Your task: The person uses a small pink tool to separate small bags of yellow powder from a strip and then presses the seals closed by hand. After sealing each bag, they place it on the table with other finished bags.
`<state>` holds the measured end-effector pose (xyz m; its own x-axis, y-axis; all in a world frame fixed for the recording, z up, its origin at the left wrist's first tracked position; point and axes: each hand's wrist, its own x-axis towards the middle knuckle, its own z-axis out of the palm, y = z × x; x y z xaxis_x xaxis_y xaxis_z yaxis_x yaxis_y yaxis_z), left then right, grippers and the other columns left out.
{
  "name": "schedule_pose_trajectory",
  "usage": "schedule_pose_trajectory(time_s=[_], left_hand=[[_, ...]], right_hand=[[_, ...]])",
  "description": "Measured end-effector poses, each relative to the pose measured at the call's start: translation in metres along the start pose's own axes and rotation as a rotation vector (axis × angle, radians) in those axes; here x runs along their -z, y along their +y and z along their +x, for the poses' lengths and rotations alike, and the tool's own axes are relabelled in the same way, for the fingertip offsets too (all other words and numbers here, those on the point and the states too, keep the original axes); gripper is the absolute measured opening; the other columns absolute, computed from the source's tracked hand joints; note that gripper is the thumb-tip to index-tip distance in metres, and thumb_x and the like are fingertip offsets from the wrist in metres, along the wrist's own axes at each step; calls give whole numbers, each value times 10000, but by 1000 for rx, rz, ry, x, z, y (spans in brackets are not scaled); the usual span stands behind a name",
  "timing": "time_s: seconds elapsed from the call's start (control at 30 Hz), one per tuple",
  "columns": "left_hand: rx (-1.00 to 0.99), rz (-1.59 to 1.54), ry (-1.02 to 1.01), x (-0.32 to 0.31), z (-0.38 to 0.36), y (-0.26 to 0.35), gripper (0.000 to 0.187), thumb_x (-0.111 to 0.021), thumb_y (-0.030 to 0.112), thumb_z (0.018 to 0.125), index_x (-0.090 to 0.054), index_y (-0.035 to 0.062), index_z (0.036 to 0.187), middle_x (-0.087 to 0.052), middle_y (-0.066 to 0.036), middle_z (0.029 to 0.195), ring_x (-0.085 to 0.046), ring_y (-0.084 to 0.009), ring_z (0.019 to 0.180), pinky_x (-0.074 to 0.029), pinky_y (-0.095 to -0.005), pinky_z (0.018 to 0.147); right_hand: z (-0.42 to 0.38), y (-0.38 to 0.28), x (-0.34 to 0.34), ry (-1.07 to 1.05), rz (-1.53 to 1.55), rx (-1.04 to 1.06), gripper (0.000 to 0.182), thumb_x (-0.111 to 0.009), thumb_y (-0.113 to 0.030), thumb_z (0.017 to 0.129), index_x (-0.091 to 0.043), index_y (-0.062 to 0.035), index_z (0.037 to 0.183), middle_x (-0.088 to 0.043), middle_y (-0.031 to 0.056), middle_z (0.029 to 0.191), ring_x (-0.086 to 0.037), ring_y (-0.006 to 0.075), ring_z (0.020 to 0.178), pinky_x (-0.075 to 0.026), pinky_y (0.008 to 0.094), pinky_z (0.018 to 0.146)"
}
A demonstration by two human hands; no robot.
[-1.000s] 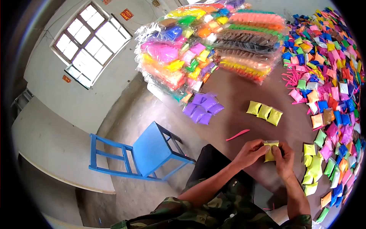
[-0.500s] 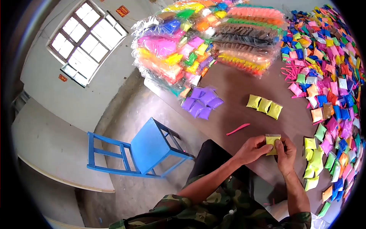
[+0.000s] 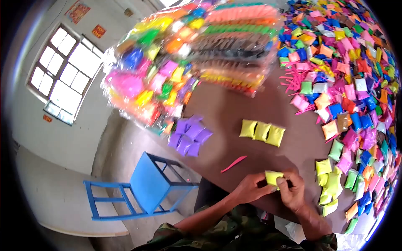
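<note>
Both hands, left hand and right hand, pinch one yellow packet together, near the pink stick on the worktop.

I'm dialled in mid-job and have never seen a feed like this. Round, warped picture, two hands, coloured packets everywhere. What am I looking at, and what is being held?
There is no machine here: a person works with bare hands. The single view comes from a camera worn on the head, looking forward and down, and its wide lens bends the edges.

The left hand and the right hand together pinch one small yellow plastic packet above the near edge of the brown table.

On the table lie a row of three yellow packets, a cluster of purple packets, a thin pink plastic stick, a large heap of mixed coloured packets on the right, and clear bags stuffed with sorted packets at the back. A blue wooden chair stands on the floor to the left.
</note>
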<state>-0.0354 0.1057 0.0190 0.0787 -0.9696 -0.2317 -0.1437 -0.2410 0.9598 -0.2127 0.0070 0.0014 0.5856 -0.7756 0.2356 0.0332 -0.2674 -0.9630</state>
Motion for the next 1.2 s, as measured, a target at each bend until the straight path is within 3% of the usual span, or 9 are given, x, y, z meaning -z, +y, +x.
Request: schedule_pose_trajectory(time_s=[0.17, 0.3, 0.4, 0.47, 0.53, 0.67, 0.73, 0.8, 1.2], left_hand=[[49, -87, -9, 4, 4, 0, 358, -732, 128, 965, -651, 16, 1296, -704, -8, 1075, -621, -64, 976, -515, -273, 836], [33, -115, 33, -3, -1, 0, 363, -728, 122, 968, -647, 14, 1304, -693, 3, 1094, -607, -55, 998, -508, -266, 858], [-22, -59, 34, -10, -3, 4, 364, -711, 111, 979, -637, 12, 1321, -681, 21, 1094, -598, -46, 986, -503, -254, 855], [-8, -110, 86, -12, -3, 1, 298, -711, 174, 984, -669, 8, 1229, -658, 29, 937, -577, -39, 846, -487, -246, 727], [-5, -133, 76, -10, 1, -6, 285, -706, 175, 989, -671, 6, 1216, -649, 36, 927, -568, -32, 838, -476, -236, 715], [-44, -174, 91, -11, 4, -8, 253, -685, 172, 1006, -677, 3, 1193, -645, 40, 907, -568, -31, 827, -475, -235, 708], [-80, -209, 106, -8, 5, -12, 249, -682, 167, 1007, -677, 2, 1193, -648, 37, 906, -573, -34, 831, -480, -239, 713], [-5, -121, 8, -1, 6, -14, 332, -660, 132, 1024, -626, 4, 1328, -672, 21, 1069, -607, -55, 979, -505, -254, 852], [13, -361, 34, -4, 3, -13, 342, -676, 204, 1029, -640, 1, 1302, -660, 35, 1045, -570, -28, 940, -479, -233, 800]], right_hand=[[9, -15, 4, -81, -45, -1, 144, -684, -120, 957, -679, 8, 1022, -662, 124, 822, -627, 230, 741, -504, 360, 703], [7, -20, 5, -123, 24, -128, 178, -700, -111, 960, -663, 36, 1053, -689, 88, 849, -631, 140, 772, -511, 317, 695], [3, -4, 4, -69, 58, -87, 164, -697, -90, 966, -659, 42, 1056, -679, 43, 843, -602, 84, 769, -499, 279, 675], [1, 0, 3, -60, 163, -170, 147, -685, -82, 974, -660, 40, 1053, -668, 27, 836, -589, 73, 758, -492, 269, 669], [2, -6, 5, -96, 211, -203, 116, -660, -70, 993, -662, 32, 1050, -643, -11, 824, -561, 49, 744, -479, 250, 659], [3, 8, 3, -107, 222, -173, 135, -646, -116, 1018, -655, 14, 1050, -612, -22, 816, -535, 38, 713, -441, 229, 613], [2, 0, 3, -80, 244, -232, 139, -637, -100, 1017, -661, 29, 1061, -631, -2, 846, -561, 60, 798, -485, 253, 699], [2, -2, 2, -89, 216, -223, 156, -636, -118, 1026, -661, 30, 1068, -640, 5, 865, -564, 64, 814, -488, 253, 715], [2, -3, 0, -56, 149, -162, 159, -647, -126, 1031, -680, 28, 1057, -664, -16, 863, -557, 51, 819, -482, 244, 729]])
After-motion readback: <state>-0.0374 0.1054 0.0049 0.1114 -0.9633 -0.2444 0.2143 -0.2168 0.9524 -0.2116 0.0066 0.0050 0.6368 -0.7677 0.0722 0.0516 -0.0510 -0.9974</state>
